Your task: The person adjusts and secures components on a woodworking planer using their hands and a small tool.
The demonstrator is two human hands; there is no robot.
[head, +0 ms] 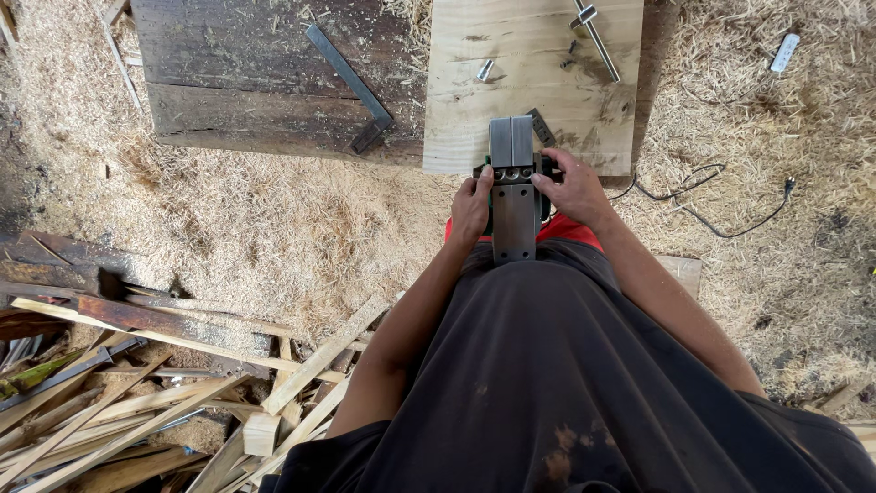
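I hold a grey metal planer [514, 187] with green sides upside down against my waist, its flat sole plate facing up. My left hand [471, 206] grips its left side. My right hand [575, 189] grips its right side, fingers near the blade slot. In front of me lies a pale wooden board [532, 110] on a dark workbench [246, 82]. On the board rest a T-shaped metal wrench [595, 35] and a small metal socket [484, 69].
A metal square [351, 84] lies on the dark bench. Wood shavings [274, 219] cover the floor. Offcut slats [137, 402] pile up at lower left. A black power cord [721, 215] trails at right, and a small white object [785, 52] lies at top right.
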